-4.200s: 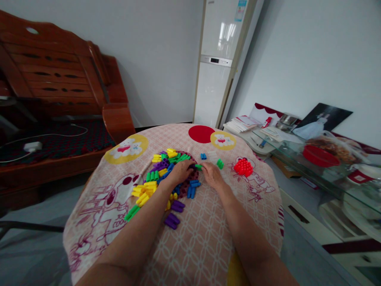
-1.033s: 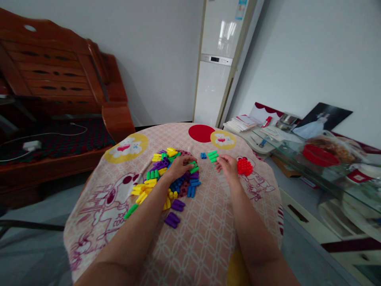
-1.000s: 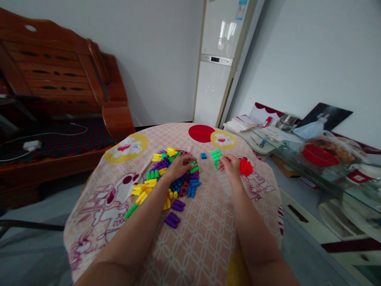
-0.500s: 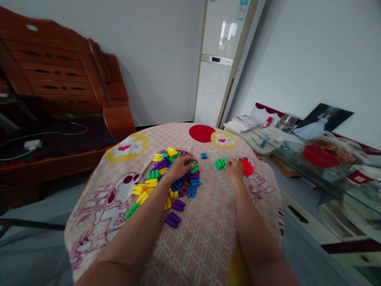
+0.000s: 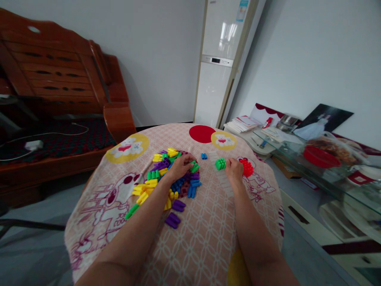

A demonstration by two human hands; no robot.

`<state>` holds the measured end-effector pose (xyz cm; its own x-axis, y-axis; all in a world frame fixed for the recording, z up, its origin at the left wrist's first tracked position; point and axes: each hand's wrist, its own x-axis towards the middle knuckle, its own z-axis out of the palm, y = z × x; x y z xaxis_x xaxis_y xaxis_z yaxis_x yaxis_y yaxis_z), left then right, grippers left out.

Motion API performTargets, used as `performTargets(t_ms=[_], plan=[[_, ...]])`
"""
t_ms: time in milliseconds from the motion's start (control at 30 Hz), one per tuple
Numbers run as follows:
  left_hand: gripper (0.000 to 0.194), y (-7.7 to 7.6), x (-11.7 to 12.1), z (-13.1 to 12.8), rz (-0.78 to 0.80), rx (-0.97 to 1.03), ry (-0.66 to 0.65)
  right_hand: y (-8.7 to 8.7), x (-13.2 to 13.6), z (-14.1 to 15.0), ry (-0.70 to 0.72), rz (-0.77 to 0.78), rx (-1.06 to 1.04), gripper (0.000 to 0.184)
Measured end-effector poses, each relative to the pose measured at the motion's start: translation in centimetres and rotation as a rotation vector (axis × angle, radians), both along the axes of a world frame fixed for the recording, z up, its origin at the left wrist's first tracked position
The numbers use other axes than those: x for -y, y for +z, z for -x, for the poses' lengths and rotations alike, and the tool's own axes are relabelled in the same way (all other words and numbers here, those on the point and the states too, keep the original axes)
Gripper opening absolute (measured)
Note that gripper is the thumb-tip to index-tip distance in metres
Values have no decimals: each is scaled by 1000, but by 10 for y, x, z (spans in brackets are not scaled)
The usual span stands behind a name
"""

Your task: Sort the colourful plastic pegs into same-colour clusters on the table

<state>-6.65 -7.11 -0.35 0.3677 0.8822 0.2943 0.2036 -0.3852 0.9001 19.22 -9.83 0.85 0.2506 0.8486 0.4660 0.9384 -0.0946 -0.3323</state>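
Observation:
My left hand (image 5: 180, 168) reaches over a loose pile of plastic building blocks in yellow, purple, blue and green. Its fingers pinch a green building block (image 5: 194, 167) at the pile's right side. Further right, my right hand (image 5: 234, 170) is closed, its curled fingers close beside a cluster of green blocks (image 5: 220, 163). Whatever those fingers may hold is hidden. Just past that hand lies a cluster of red blocks (image 5: 246, 167). Two purple blocks (image 5: 173, 220) rest near my left forearm, and a small blue block (image 5: 204, 156) sits between the pile and the green cluster.
A patterned cloth covers the round table (image 5: 205, 242). On the right stands a glass-topped cabinet (image 5: 300, 167) with papers, a red bowl (image 5: 321, 156) and a photo. Behind the table is a tall white appliance (image 5: 212, 87); a wooden bench (image 5: 59, 79) is at the left.
The green block at my left fingertips has turned slightly. My right fingers have drawn back a little from the green cluster, which now looks more even. The forearms have hardly moved.

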Motion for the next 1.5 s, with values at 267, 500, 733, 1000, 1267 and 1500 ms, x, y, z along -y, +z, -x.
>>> performTargets(t_ms=[267,500,733,1000,1267,1500], plan=[[27,4,3,-4,23,60,-81,7,12,54,581,79,-436,25],[25,12,7,-3,3,25,-98,0,14,74,639,262,-805,19],[32,8,4,-4,93,122,-103,4,11,62,570,182,-806,24],[29,11,-2,7,213,379,286,7,6,22,196,-29,-225,23],[33,11,-10,27,32,316,646,3,8,27,126,172,71,22],[31,15,-5,36,-194,-248,733,4,10,31,95,175,113,25]])
